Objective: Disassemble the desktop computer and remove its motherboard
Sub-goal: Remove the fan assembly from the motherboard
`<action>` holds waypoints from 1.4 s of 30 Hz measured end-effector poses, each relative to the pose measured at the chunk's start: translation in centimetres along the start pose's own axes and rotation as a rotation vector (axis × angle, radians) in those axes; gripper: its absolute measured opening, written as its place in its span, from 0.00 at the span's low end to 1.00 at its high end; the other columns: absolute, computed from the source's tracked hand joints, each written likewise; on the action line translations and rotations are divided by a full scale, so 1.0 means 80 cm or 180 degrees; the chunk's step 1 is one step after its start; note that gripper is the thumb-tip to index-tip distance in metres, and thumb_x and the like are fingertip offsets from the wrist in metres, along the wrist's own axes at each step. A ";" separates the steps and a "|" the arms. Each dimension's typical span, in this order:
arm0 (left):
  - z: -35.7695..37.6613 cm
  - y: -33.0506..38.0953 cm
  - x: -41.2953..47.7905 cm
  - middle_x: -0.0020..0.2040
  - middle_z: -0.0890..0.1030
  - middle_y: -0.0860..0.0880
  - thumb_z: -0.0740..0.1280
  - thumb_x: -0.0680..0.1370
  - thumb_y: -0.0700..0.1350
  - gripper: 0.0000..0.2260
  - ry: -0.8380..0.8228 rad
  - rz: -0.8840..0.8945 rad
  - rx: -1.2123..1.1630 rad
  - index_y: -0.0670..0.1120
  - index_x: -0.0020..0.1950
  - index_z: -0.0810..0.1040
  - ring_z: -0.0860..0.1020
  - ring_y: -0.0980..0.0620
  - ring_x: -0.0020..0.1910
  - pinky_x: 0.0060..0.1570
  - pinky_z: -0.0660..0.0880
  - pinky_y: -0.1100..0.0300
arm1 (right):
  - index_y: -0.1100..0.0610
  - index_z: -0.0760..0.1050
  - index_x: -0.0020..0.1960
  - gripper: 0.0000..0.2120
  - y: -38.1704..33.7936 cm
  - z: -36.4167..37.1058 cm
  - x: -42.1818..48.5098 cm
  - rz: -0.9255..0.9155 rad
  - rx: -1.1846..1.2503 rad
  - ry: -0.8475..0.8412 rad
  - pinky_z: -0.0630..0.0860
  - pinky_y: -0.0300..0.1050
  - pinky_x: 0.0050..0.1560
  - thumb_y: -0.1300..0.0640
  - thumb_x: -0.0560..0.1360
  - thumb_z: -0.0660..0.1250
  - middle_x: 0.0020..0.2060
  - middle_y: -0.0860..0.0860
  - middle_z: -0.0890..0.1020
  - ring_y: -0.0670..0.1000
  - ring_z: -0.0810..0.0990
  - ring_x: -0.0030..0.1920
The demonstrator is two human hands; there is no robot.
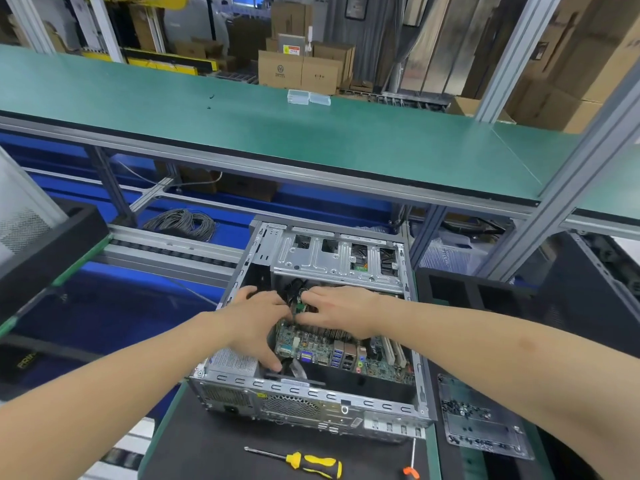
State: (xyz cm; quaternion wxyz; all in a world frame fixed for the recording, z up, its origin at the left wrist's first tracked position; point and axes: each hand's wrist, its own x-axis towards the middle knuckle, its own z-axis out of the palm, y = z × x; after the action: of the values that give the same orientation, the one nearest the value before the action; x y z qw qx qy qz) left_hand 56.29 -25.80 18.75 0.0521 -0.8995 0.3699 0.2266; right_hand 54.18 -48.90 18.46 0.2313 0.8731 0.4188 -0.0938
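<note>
An open grey desktop case (311, 396) lies on a black mat, its side panel off. Inside it the green motherboard (311, 344) sits tilted, its rear ports facing me. My left hand (256, 320) reaches into the case and grips the board's left edge, thumb down by the ports. My right hand (339, 311) holds the board's upper edge, with fingers curled among black cables (294, 289) under the metal drive cage (337, 258). The power supply (235, 362) sits at the case's left rear corner.
A yellow-and-black screwdriver (304, 462) and a smaller orange-handled one (411, 471) lie on the mat in front of the case. A tray with loose screws (478, 420) stands to the right. Black computer cases flank both sides. A green shelf (277, 133) runs overhead.
</note>
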 end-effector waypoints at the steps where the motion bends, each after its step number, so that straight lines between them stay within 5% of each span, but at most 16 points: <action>1: -0.001 -0.001 0.001 0.77 0.63 0.53 0.73 0.70 0.67 0.41 -0.0066 0.0040 -0.0016 0.55 0.79 0.65 0.57 0.50 0.80 0.79 0.40 0.45 | 0.54 0.59 0.77 0.45 -0.001 0.001 0.002 0.0028 0.0005 0.0009 0.65 0.44 0.36 0.68 0.66 0.76 0.61 0.58 0.65 0.56 0.69 0.58; 5: -0.014 -0.001 0.004 0.76 0.64 0.53 0.74 0.72 0.64 0.32 -0.0218 0.0280 -0.0015 0.53 0.73 0.72 0.62 0.49 0.77 0.78 0.53 0.48 | 0.55 0.61 0.75 0.43 -0.008 0.000 0.012 0.0188 0.0162 -0.0073 0.72 0.48 0.36 0.69 0.65 0.75 0.59 0.57 0.63 0.55 0.66 0.56; 10: -0.023 -0.002 0.005 0.61 0.70 0.54 0.76 0.72 0.60 0.24 -0.0228 0.0400 -0.0129 0.54 0.62 0.72 0.72 0.51 0.60 0.68 0.64 0.51 | 0.54 0.60 0.75 0.45 -0.003 -0.001 0.015 0.0224 0.0161 0.0003 0.62 0.43 0.27 0.70 0.63 0.75 0.60 0.57 0.60 0.55 0.66 0.56; 12: -0.020 -0.002 0.005 0.60 0.69 0.54 0.75 0.72 0.60 0.20 -0.0260 0.0373 -0.0079 0.55 0.57 0.73 0.71 0.51 0.59 0.68 0.65 0.50 | 0.54 0.59 0.76 0.46 -0.005 -0.001 0.012 0.0140 0.0121 0.0103 0.71 0.47 0.34 0.68 0.64 0.76 0.61 0.58 0.62 0.56 0.67 0.57; 14: -0.016 -0.003 0.006 0.63 0.68 0.56 0.74 0.72 0.61 0.17 -0.0318 0.0471 -0.0001 0.56 0.55 0.77 0.68 0.51 0.63 0.69 0.62 0.49 | 0.54 0.60 0.76 0.45 -0.014 0.002 0.013 0.0041 0.0011 0.0166 0.77 0.56 0.53 0.66 0.65 0.77 0.62 0.59 0.65 0.58 0.68 0.60; 16: -0.014 -0.007 0.007 0.59 0.68 0.60 0.75 0.70 0.63 0.15 -0.0343 0.0619 -0.0022 0.57 0.51 0.80 0.66 0.51 0.63 0.64 0.61 0.50 | 0.55 0.61 0.76 0.45 -0.025 0.005 0.015 -0.0028 -0.0095 0.0129 0.72 0.62 0.68 0.65 0.64 0.78 0.64 0.60 0.66 0.59 0.68 0.62; 18: -0.013 -0.011 0.007 0.54 0.67 0.64 0.74 0.69 0.66 0.16 -0.0402 0.0698 -0.0079 0.58 0.49 0.81 0.65 0.52 0.60 0.58 0.59 0.52 | 0.55 0.62 0.75 0.44 -0.030 0.004 0.015 -0.0054 -0.0089 0.0107 0.70 0.63 0.71 0.66 0.64 0.77 0.64 0.60 0.66 0.60 0.67 0.64; 20: -0.015 -0.012 0.008 0.56 0.68 0.64 0.73 0.69 0.68 0.18 -0.0414 0.0770 -0.0139 0.58 0.50 0.79 0.66 0.52 0.60 0.59 0.61 0.52 | 0.55 0.63 0.74 0.43 -0.025 -0.003 0.011 -0.0026 0.0055 0.0131 0.74 0.59 0.67 0.67 0.63 0.77 0.62 0.59 0.66 0.59 0.68 0.61; 22: -0.021 -0.015 0.008 0.61 0.69 0.61 0.73 0.70 0.67 0.18 -0.0416 0.0819 -0.0269 0.58 0.52 0.77 0.69 0.53 0.60 0.62 0.65 0.51 | 0.54 0.63 0.73 0.43 -0.014 -0.013 0.006 0.0031 0.0215 0.0104 0.78 0.50 0.48 0.67 0.63 0.77 0.59 0.57 0.66 0.56 0.68 0.56; 25: -0.034 -0.023 0.004 0.62 0.70 0.60 0.75 0.73 0.62 0.15 -0.0515 0.0935 -0.0805 0.57 0.53 0.78 0.74 0.57 0.57 0.61 0.71 0.56 | 0.52 0.63 0.73 0.43 -0.006 -0.021 0.004 0.0096 0.0285 -0.0032 0.63 0.41 0.28 0.66 0.63 0.78 0.57 0.55 0.64 0.53 0.65 0.53; 29: -0.039 -0.034 0.001 0.62 0.73 0.62 0.73 0.74 0.63 0.10 -0.0406 0.1023 -0.1235 0.59 0.49 0.82 0.74 0.59 0.62 0.67 0.70 0.52 | 0.53 0.63 0.73 0.41 -0.011 -0.022 0.004 0.0161 0.0375 -0.0009 0.76 0.49 0.33 0.66 0.65 0.76 0.57 0.55 0.64 0.53 0.66 0.54; 35: -0.027 -0.041 0.011 0.63 0.72 0.69 0.69 0.75 0.64 0.10 -0.0273 0.1032 -0.1276 0.61 0.42 0.84 0.74 0.61 0.63 0.67 0.70 0.48 | 0.52 0.62 0.71 0.41 -0.017 -0.027 -0.001 0.0129 0.0432 -0.0062 0.63 0.44 0.27 0.68 0.64 0.76 0.55 0.55 0.64 0.52 0.64 0.51; 39: -0.025 -0.044 0.015 0.63 0.73 0.69 0.69 0.76 0.61 0.12 -0.0223 0.0968 -0.1411 0.57 0.38 0.84 0.73 0.71 0.58 0.66 0.70 0.53 | 0.51 0.62 0.73 0.43 -0.018 -0.033 -0.007 0.0210 0.0632 0.0005 0.68 0.45 0.28 0.68 0.64 0.76 0.56 0.54 0.63 0.50 0.59 0.50; 42: -0.027 -0.047 0.019 0.64 0.77 0.65 0.71 0.78 0.56 0.15 -0.0152 0.0931 -0.1726 0.53 0.33 0.81 0.76 0.68 0.57 0.66 0.69 0.53 | 0.48 0.61 0.75 0.47 -0.015 -0.039 -0.011 0.0350 0.0872 0.0007 0.65 0.44 0.28 0.69 0.63 0.77 0.56 0.52 0.61 0.48 0.59 0.49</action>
State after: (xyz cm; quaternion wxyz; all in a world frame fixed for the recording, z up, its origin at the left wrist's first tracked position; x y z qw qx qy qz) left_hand 60.62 -24.67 19.68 -0.2143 -0.8123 0.4201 0.3432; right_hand 52.58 -47.32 21.07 0.1144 0.9182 0.3539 -0.1363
